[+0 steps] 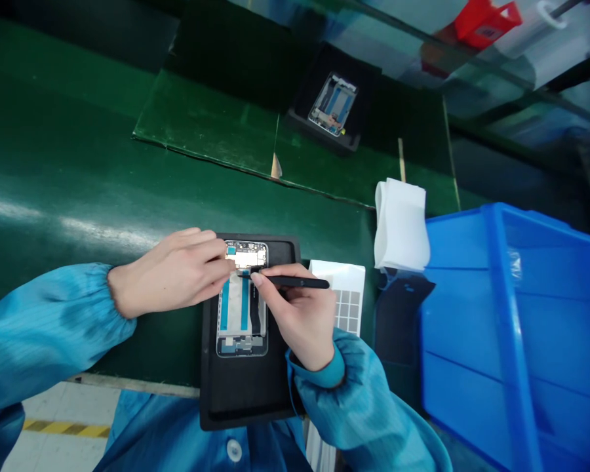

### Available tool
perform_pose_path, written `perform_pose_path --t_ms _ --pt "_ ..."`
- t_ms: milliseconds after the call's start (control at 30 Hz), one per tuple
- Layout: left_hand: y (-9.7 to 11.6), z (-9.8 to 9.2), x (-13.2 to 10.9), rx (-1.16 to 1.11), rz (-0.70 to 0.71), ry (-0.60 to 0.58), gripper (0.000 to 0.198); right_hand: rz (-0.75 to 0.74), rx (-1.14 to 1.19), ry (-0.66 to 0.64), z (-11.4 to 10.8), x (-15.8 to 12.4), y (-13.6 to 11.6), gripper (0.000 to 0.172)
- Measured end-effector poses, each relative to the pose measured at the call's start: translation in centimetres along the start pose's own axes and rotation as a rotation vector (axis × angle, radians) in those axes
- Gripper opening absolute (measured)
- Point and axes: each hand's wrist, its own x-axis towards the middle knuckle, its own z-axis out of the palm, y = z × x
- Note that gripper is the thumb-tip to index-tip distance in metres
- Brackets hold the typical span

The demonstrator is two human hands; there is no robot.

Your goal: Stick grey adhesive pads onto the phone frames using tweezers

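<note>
An opened phone frame [240,308] lies in a black tray [248,387] at the near edge of a green belt. My left hand [177,270] rests on the phone's upper left part, fingers pressed together on a small part there. My right hand [299,318] grips black tweezers [290,282] like a pen. Their tip touches the phone's upper middle, close to my left fingertips. Both arms wear blue sleeves.
A second phone frame [333,103] in a black tray [305,98] sits farther up the green belt [78,164]. A white cloth [401,226] and a white label sheet [347,298] lie right of my tray. A large blue bin [516,328] stands at the right.
</note>
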Motion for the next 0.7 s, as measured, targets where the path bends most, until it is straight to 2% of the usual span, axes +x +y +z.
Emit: perform_pose_path --t_ms 133,400,533,700 --pt "-0.1 -0.2 -0.3 -0.011 0.106 -0.02 0.024 0.005 -0.013 -0.012 0.0 0.0 -0.1 0.008" --pt "0.1 -0.4 -0.5 0.026 0.115 -0.079 0.025 0.04 0.021 -0.033 -0.1 0.0 -0.2 0.009" --pt "0.5 -0.2 -0.6 0.055 0.1 -0.117 0.027 0.049 0.076 0.07 -1.4 0.2 -1.0 0.009" --pt "0.4 -0.7 -0.6 0.058 0.073 -0.192 0.032 0.054 0.014 0.228 -4.9 -0.9 -1.2 0.013"
